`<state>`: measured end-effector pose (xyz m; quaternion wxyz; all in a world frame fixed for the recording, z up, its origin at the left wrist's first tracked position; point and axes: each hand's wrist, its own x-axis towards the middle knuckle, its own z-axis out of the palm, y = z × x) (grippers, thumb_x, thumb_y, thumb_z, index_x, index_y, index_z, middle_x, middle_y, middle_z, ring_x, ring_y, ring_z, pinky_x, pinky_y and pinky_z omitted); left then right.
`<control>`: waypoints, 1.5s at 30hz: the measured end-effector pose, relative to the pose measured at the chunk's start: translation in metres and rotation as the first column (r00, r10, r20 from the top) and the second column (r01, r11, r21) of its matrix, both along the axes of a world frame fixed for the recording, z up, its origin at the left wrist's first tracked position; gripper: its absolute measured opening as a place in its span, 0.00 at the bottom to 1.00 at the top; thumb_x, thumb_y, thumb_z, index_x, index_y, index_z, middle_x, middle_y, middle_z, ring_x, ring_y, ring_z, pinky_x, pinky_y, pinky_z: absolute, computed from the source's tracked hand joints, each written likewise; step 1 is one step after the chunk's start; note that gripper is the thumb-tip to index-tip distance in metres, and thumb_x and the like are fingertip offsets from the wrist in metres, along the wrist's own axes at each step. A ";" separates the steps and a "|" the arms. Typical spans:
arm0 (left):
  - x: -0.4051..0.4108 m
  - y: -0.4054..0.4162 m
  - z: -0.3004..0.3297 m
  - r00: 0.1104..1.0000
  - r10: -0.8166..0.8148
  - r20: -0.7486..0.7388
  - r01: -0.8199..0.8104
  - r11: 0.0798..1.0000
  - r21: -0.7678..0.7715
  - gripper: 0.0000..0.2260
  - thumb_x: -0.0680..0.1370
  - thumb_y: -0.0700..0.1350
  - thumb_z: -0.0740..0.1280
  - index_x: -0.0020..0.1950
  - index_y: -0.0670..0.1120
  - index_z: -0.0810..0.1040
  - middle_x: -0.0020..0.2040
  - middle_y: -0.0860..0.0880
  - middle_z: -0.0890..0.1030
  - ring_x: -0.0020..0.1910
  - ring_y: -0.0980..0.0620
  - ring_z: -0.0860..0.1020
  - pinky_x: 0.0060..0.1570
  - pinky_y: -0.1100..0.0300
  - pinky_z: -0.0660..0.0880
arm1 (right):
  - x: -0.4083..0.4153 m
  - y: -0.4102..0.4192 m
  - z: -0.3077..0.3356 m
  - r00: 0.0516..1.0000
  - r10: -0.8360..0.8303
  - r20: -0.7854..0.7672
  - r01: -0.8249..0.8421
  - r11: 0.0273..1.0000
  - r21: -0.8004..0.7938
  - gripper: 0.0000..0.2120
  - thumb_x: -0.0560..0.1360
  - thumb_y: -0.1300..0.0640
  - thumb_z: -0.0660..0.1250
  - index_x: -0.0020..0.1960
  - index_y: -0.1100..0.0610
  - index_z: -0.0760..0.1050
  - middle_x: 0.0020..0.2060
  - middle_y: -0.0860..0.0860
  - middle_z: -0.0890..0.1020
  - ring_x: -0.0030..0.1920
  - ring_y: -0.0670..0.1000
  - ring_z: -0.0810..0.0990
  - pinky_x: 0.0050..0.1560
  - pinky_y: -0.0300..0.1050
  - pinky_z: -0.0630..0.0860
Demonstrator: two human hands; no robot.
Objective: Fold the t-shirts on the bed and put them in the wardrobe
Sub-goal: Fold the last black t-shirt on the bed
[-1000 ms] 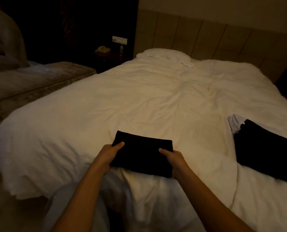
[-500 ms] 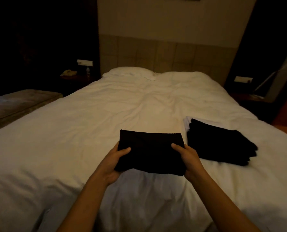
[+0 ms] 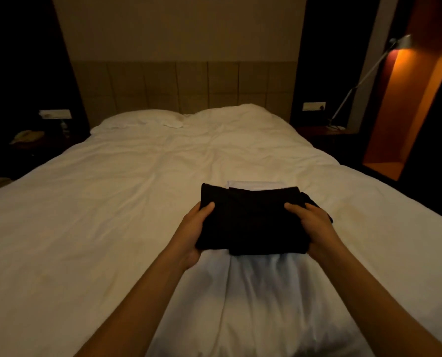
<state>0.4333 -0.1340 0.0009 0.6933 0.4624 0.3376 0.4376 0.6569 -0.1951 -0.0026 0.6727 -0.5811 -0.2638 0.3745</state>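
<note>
Head view, looking down a person's two bare forearms toward a bed. Nearest, the left hand [image 3: 198, 231] and the right hand [image 3: 311, 228] each grip one short end of a folded black t-shirt [image 3: 251, 220], thumbs on top and fingers curled underneath. The shirt is held flat over a stack of folded clothes [image 3: 315, 202], of which only a dark edge shows at the right and a strip of white garment [image 3: 253, 185] shows just behind. Whether the shirt already rests on the stack or hangs just above it cannot be told.

The step in hand seems to be adding this folded shirt to the pile. Next, it probably needs lowering squarely so its edges line up, then the whole pile needs gripping from both sides so it does not slide apart on the way to the wardrobe.

Beyond the hands, the bed [image 3: 111, 202] is covered in a wrinkled white duvet, with a pillow [image 3: 140, 119] against a tan panelled headboard [image 3: 184, 86]. At far left a dim nightstand holds a telephone [image 3: 26, 136]. At far right a slim lamp [image 3: 400, 42] glows orange.
</note>
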 end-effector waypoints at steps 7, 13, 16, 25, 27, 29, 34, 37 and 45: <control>0.076 0.063 0.021 0.990 0.045 -0.135 -0.042 0.999 0.031 0.11 0.82 0.49 0.64 0.63 0.50 0.78 0.55 0.48 0.84 0.52 0.48 0.83 0.44 0.54 0.81 | 0.082 0.053 0.032 0.998 0.002 0.068 0.005 0.995 -0.098 0.06 0.75 0.59 0.71 0.48 0.61 0.80 0.40 0.58 0.84 0.37 0.56 0.84 0.34 0.45 0.78; 0.117 0.099 0.007 0.952 0.080 -0.296 -0.065 0.996 0.060 0.09 0.82 0.48 0.64 0.59 0.47 0.79 0.53 0.47 0.83 0.50 0.48 0.82 0.45 0.55 0.80 | 0.128 0.093 0.025 0.973 0.041 0.228 0.007 0.979 -0.204 0.11 0.75 0.60 0.71 0.54 0.66 0.80 0.46 0.61 0.84 0.43 0.59 0.83 0.45 0.50 0.80; 0.126 0.103 -0.029 0.884 0.128 -0.451 -0.059 0.985 0.164 0.11 0.82 0.47 0.65 0.60 0.43 0.79 0.52 0.46 0.83 0.49 0.47 0.82 0.52 0.50 0.80 | 0.137 0.096 -0.010 0.816 0.171 0.553 0.049 0.932 -0.360 0.09 0.76 0.57 0.70 0.48 0.64 0.79 0.42 0.59 0.82 0.41 0.58 0.81 0.43 0.48 0.77; 0.126 0.091 -0.060 0.793 0.325 -0.515 -0.120 0.912 0.392 0.11 0.78 0.54 0.68 0.55 0.49 0.79 0.50 0.52 0.82 0.50 0.51 0.81 0.55 0.46 0.78 | 0.134 0.084 -0.053 0.587 0.235 0.775 0.172 0.899 -0.403 0.16 0.79 0.47 0.63 0.59 0.58 0.75 0.50 0.54 0.80 0.51 0.58 0.79 0.44 0.47 0.70; 0.126 0.089 -0.055 0.704 0.392 -0.592 -0.128 0.890 0.438 0.13 0.76 0.58 0.69 0.54 0.51 0.76 0.49 0.54 0.80 0.49 0.50 0.80 0.53 0.48 0.78 | 0.132 0.083 -0.051 0.537 0.223 0.814 0.227 0.891 -0.393 0.19 0.78 0.44 0.63 0.59 0.58 0.75 0.53 0.56 0.80 0.53 0.59 0.79 0.46 0.48 0.73; 0.125 0.089 -0.050 0.562 0.440 -0.700 -0.108 0.878 0.466 0.20 0.74 0.64 0.68 0.56 0.52 0.73 0.49 0.55 0.77 0.49 0.50 0.78 0.50 0.52 0.77 | 0.135 0.083 -0.048 0.510 0.227 0.830 0.284 0.866 -0.411 0.24 0.76 0.41 0.64 0.63 0.57 0.74 0.58 0.59 0.78 0.59 0.61 0.75 0.54 0.52 0.73; 0.120 0.103 -0.062 0.779 0.173 -0.603 -0.179 0.983 0.050 0.47 0.54 0.73 0.75 0.63 0.42 0.75 0.57 0.45 0.81 0.52 0.43 0.81 0.55 0.46 0.79 | 0.147 0.085 -0.052 0.862 0.221 0.457 0.053 0.856 -0.514 0.28 0.74 0.42 0.69 0.63 0.62 0.73 0.52 0.57 0.79 0.51 0.58 0.79 0.51 0.51 0.76; 0.119 0.094 -0.063 0.888 -0.057 -0.456 -0.042 0.978 -0.203 0.37 0.61 0.67 0.76 0.62 0.44 0.77 0.55 0.43 0.83 0.52 0.43 0.82 0.52 0.51 0.79 | 0.156 0.081 -0.061 0.957 0.249 0.149 -0.147 0.858 -0.492 0.29 0.72 0.43 0.73 0.63 0.63 0.74 0.53 0.59 0.81 0.53 0.59 0.81 0.57 0.53 0.78; 0.115 0.092 -0.065 0.902 -0.243 -0.356 0.147 0.950 -0.275 0.20 0.75 0.62 0.68 0.57 0.48 0.78 0.45 0.47 0.86 0.44 0.48 0.85 0.40 0.57 0.78 | 0.166 0.081 -0.076 0.934 0.355 -0.048 -0.331 0.805 -0.492 0.31 0.68 0.40 0.75 0.61 0.60 0.75 0.54 0.61 0.82 0.55 0.61 0.81 0.62 0.56 0.76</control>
